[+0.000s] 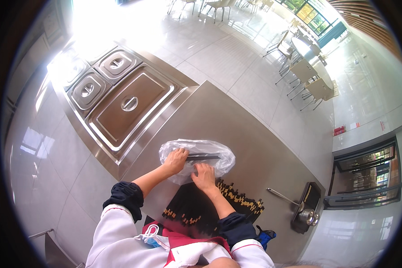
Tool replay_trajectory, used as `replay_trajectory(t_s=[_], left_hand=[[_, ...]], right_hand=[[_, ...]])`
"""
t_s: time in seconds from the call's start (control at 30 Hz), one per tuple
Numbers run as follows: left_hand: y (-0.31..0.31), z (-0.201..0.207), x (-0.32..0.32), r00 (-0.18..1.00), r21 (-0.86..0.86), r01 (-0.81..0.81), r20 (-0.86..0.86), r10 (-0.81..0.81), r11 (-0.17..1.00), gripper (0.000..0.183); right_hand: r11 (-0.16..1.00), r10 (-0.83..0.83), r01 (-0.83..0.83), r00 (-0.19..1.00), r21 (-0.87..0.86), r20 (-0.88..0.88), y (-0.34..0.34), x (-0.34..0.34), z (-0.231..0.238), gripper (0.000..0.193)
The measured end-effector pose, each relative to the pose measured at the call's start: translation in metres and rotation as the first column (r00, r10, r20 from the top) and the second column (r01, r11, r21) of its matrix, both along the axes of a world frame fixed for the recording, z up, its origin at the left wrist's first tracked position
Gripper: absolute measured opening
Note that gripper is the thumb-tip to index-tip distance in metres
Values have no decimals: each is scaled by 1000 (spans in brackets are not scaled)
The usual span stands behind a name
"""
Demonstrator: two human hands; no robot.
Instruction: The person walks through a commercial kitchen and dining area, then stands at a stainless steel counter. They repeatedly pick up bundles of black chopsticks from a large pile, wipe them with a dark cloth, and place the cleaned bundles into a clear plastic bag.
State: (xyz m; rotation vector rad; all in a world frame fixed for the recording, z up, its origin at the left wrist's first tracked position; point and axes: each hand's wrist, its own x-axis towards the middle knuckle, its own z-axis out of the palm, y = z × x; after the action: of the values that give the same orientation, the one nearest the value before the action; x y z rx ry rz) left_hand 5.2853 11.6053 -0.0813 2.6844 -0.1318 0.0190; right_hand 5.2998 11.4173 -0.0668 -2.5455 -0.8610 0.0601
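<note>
A clear plastic bag (227, 154) lies crumpled on the steel counter in front of me, with a few black chopsticks (205, 157) across its middle. My left hand (176, 161) is closed at the left end of these chopsticks, its fingers bent over them. At the bag's near side, my right hand (204, 175) has its fingers curled against the plastic, seemingly pinching it. Close to my body lies a large heap of black chopsticks with gold ends (185, 201); my right forearm hides part of it.
The steel counter (259, 156) adjoins a serving unit with lidded steel pans (129, 103) at the left. A black tray (311, 196) at the right has ladles (307, 216) by it. A blue item (265, 236) lies near my right sleeve. Chairs (315, 85) stand farther off.
</note>
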Motion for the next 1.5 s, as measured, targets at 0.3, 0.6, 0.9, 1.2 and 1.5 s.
replay_trajectory(t_s=[0.3, 0.6, 0.9, 1.2, 1.5], left_hand=[[22, 34, 2, 843, -216, -330, 371, 390, 919, 30], [64, -7, -21, 839, -428, -544, -259, 478, 722, 18], [57, 55, -32, 850, -371, -453, -453, 268, 811, 36], [11, 99, -14, 943, -195, 205, 302, -140, 959, 37], [18, 26, -10, 951, 267, 296, -173, -257, 917, 19]], right_hand=[[991, -121, 116, 990, 67, 67, -13, 44, 0, 43], [949, -110, 97, 994, -299, -26, -10, 90, -48, 21], [958, -146, 117, 985, -262, -94, 3, 111, -19, 17], [984, -156, 128, 950, -121, -270, 1, 149, 18, 58], [964, -36, 137, 916, 226, -399, -51, 140, 25, 43]])
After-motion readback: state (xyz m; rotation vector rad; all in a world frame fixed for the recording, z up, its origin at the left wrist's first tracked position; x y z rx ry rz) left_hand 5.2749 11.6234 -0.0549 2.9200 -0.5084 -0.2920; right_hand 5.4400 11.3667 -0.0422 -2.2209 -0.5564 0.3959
